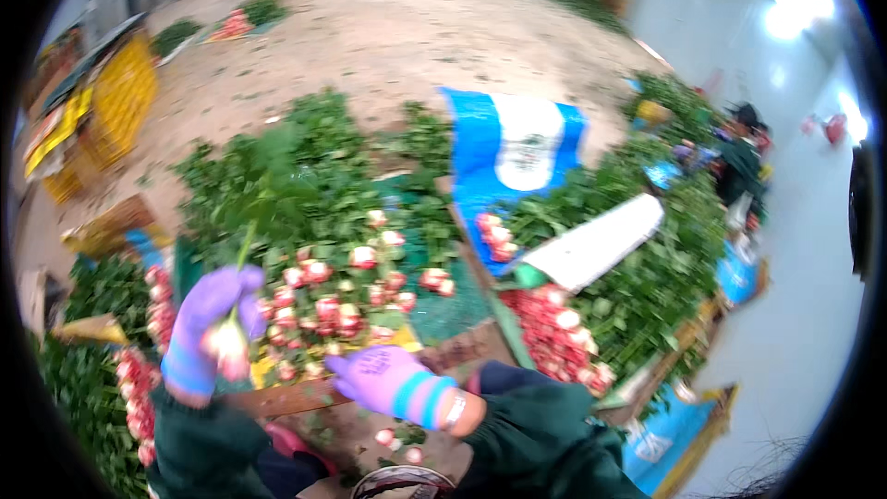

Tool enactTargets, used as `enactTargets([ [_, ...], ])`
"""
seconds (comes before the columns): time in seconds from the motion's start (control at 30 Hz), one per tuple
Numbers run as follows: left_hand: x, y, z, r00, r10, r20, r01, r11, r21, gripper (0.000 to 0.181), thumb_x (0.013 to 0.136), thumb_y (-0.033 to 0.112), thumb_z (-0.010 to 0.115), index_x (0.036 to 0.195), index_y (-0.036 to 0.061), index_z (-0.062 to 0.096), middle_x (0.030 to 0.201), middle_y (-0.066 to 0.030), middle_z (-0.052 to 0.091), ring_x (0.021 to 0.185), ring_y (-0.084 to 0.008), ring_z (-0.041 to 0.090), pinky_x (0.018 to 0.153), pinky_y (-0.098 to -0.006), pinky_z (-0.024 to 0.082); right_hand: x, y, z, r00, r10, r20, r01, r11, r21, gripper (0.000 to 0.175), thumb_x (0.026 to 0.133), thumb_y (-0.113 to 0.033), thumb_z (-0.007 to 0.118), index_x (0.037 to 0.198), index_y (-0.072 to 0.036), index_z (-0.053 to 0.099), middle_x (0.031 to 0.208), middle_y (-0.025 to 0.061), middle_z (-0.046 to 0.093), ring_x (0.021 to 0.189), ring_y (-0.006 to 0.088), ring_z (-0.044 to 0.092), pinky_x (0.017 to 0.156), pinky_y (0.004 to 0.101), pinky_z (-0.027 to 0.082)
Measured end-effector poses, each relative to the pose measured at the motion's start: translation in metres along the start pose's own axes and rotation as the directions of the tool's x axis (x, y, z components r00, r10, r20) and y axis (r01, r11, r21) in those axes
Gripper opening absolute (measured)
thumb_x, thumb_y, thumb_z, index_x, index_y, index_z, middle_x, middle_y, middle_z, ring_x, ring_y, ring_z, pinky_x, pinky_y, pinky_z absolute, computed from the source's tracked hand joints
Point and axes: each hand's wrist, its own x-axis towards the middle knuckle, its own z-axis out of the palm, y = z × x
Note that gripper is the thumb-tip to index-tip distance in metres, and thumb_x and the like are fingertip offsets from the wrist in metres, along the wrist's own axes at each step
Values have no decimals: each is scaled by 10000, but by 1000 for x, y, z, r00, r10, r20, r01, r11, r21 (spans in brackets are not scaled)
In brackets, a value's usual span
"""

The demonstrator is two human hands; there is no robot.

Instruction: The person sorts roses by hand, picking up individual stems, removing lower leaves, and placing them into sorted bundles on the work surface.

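My left hand point(215, 322), in a purple knit glove with blue bands, grips a rose stem. That rose point(227, 348) hangs bloom down near my wrist, pale with pink edges, and its blurred leafy end point(274, 159) points away from me. My right hand point(381, 378), gloved alike, is held low over the near edge of the workbench, fingertips by some blooms; whether it pinches anything is unclear. Before me, loose red-and-white roses point(332, 312) lie on green sheeting point(454, 301), their leafy stems point(312, 152) pointing away.
Right of me are a packed bunch of roses point(554, 336), a white roll point(596, 239) and a blue sheet point(478, 145). More roses point(135, 388) stand at left, near a yellow crate point(128, 100). A person point(741, 159) is farther right. Cut blooms point(398, 440) lie below the bench.
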Motion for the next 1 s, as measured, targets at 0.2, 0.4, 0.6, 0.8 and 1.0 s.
enactTargets([
  [0.2,-100,-41,56,998,-61,-22,61,998,-15,339,893,277,602,1038,-29,593,707,-130,656,587,-205,634,542,-311,527,7,-20,-12,978,205,-43,32,57,998,455,953,-441,478,1185,-52,527,895,5,621,737,71,558,638,238,466],
  [0.4,-94,-45,81,970,-204,129,151,929,339,314,894,242,563,1004,-42,638,761,-93,667,696,-144,633,654,-259,496,11,-12,16,887,369,-277,164,309,937,419,825,-391,694,1041,-40,616,815,57,624,749,110,572,635,272,495],
  [0.6,-96,-46,63,928,-280,247,268,960,79,402,974,311,463,1121,-41,590,893,-117,686,827,-164,652,764,-282,509,-8,-49,-31,900,409,-147,67,203,977,422,864,-281,672,1157,6,569,793,-10,604,595,35,505,521,210,411],
  [0.8,-91,-43,54,1000,-18,23,14,986,163,523,991,394,352,1164,-61,544,927,-155,667,827,-196,650,785,-298,516,7,-28,-36,899,353,-261,224,142,964,482,901,-320,605,1281,-48,487,800,-1,620,595,33,539,499,172,379],
  [1.0,-86,-68,52,937,331,-110,-279,899,337,380,911,86,504,1278,-11,493,927,-78,660,828,-119,610,743,-269,488,14,-29,-48,916,311,-253,283,-54,958,535,937,-295,557,1378,-58,369,975,7,585,777,67,583,611,212,473],
])
